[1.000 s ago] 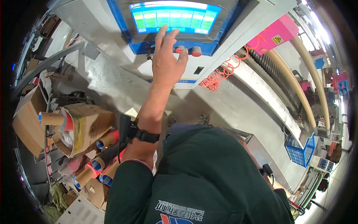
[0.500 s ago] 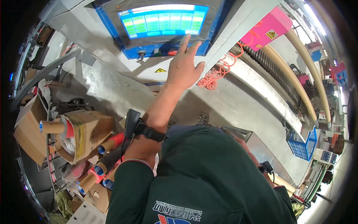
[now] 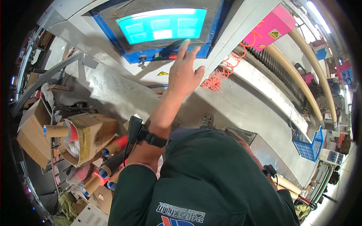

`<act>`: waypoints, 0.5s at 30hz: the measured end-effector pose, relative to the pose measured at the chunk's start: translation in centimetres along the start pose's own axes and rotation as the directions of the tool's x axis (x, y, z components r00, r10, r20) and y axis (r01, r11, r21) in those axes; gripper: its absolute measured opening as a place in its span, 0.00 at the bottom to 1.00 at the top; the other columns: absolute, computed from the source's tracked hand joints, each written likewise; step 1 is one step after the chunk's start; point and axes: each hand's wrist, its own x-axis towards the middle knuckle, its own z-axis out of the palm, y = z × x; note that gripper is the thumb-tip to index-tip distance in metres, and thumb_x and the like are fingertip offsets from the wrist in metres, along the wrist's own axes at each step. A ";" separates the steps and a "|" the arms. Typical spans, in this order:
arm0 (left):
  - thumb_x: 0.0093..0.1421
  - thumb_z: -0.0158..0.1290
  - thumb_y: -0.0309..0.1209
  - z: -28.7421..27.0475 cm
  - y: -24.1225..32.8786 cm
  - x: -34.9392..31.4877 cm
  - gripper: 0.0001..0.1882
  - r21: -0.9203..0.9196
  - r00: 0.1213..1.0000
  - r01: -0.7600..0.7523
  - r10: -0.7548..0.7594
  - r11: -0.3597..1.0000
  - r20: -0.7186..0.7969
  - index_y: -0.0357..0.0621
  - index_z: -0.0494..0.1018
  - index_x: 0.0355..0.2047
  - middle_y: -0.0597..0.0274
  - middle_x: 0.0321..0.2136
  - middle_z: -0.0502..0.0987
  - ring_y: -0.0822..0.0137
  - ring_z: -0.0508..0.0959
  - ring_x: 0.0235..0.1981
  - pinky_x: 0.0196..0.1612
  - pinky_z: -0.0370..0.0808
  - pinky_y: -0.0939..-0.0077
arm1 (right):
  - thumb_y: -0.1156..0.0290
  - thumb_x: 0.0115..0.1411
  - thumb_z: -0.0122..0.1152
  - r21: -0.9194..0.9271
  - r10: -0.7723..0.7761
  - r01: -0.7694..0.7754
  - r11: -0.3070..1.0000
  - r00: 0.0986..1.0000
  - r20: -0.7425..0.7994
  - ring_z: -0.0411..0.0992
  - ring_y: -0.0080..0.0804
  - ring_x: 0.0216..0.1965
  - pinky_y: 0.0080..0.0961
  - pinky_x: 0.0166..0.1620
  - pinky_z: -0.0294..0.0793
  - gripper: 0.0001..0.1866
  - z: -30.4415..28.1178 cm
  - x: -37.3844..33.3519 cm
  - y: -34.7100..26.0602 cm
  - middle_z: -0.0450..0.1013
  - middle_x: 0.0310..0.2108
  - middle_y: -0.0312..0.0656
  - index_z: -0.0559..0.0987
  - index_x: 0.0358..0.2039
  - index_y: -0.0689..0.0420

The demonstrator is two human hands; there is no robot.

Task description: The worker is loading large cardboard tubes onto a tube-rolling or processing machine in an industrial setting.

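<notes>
My left hand (image 3: 184, 69) is raised with its fingers apart and holds nothing. Its fingertips are at the lower right edge of a lit turquoise touchscreen (image 3: 162, 26); whether they touch the glass I cannot tell. Just below the screen, a blue control panel (image 3: 128, 57) carries a key switch (image 3: 142, 60), a green button (image 3: 157, 56) and a red button (image 3: 173, 56) partly behind my fingers. My right forearm (image 3: 254, 155) hangs by my side, with most of that hand hidden by my shirt front.
Cardboard boxes (image 3: 96, 132) and several rolls on tubes (image 3: 92, 184) crowd the left. Coiled orange air hose (image 3: 217, 81) hangs beside the cabinet. To the right run a long white beam (image 3: 264, 92) and tan rollers (image 3: 298, 79); a blue crate (image 3: 309, 147) stands beyond a metal box (image 3: 264, 150).
The screen has switched from a page of green and yellow columns to a turquoise page with several large blocks. My left hand has drawn slightly down from the screen.
</notes>
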 end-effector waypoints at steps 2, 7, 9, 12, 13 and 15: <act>0.48 0.58 0.22 -0.8 0.2 -0.1 0.30 -0.096 0.999 0.038 -0.040 0.995 -0.016 0.44 0.66 0.53 0.51 0.61 0.58 0.60 0.77 0.42 0.43 0.75 0.66 | 0.56 0.51 0.66 -0.036 -0.032 0.032 0.999 0.999 -0.001 0.73 0.33 0.47 0.28 0.50 0.69 0.30 -0.1 0.3 0.5 0.75 0.45 0.47 0.74 0.49 0.65; 0.48 0.58 0.21 -2.4 -0.2 0.4 0.28 -0.048 0.992 0.001 -0.007 0.999 -0.129 0.42 0.67 0.52 0.51 0.60 0.59 0.58 0.76 0.44 0.43 0.76 0.69 | 0.55 0.51 0.66 -0.116 -0.030 0.030 0.993 1.000 0.006 0.73 0.32 0.46 0.27 0.49 0.69 0.30 0.2 -0.6 -1.6 0.75 0.44 0.46 0.74 0.49 0.64; 0.48 0.57 0.20 -2.8 -0.5 0.9 0.28 -0.003 0.982 -0.044 0.043 0.999 -0.185 0.42 0.68 0.52 0.52 0.60 0.59 0.59 0.76 0.45 0.43 0.77 0.70 | 0.55 0.51 0.66 -0.121 -0.037 0.038 0.992 0.999 0.007 0.73 0.32 0.45 0.27 0.49 0.69 0.31 0.3 -1.0 -2.1 0.76 0.44 0.46 0.74 0.49 0.64; 0.49 0.57 0.21 -3.5 0.6 1.2 0.28 -0.087 0.984 0.051 -0.065 0.995 -0.168 0.43 0.68 0.52 0.53 0.60 0.59 0.59 0.76 0.45 0.42 0.77 0.70 | 0.54 0.51 0.65 -0.053 -0.045 0.046 0.998 0.999 0.030 0.73 0.32 0.44 0.27 0.48 0.69 0.31 -0.1 0.0 -0.1 0.76 0.42 0.46 0.75 0.49 0.63; 0.49 0.57 0.21 -3.5 0.5 1.3 0.28 -0.087 0.984 0.050 -0.065 0.995 -0.168 0.43 0.68 0.52 0.53 0.60 0.59 0.59 0.76 0.45 0.42 0.77 0.70 | 0.54 0.51 0.65 -0.071 -0.068 0.069 0.995 0.997 0.029 0.73 0.32 0.44 0.27 0.48 0.70 0.30 -0.2 0.3 0.4 0.76 0.42 0.47 0.75 0.48 0.63; 0.49 0.57 0.21 -3.5 0.4 1.4 0.28 -0.068 0.984 0.036 -0.047 0.997 -0.171 0.43 0.68 0.52 0.53 0.60 0.59 0.59 0.76 0.45 0.42 0.77 0.69 | 0.54 0.51 0.65 -0.089 -0.090 0.092 0.992 0.995 0.030 0.73 0.32 0.44 0.28 0.48 0.70 0.30 -0.2 0.5 0.6 0.76 0.42 0.47 0.75 0.48 0.63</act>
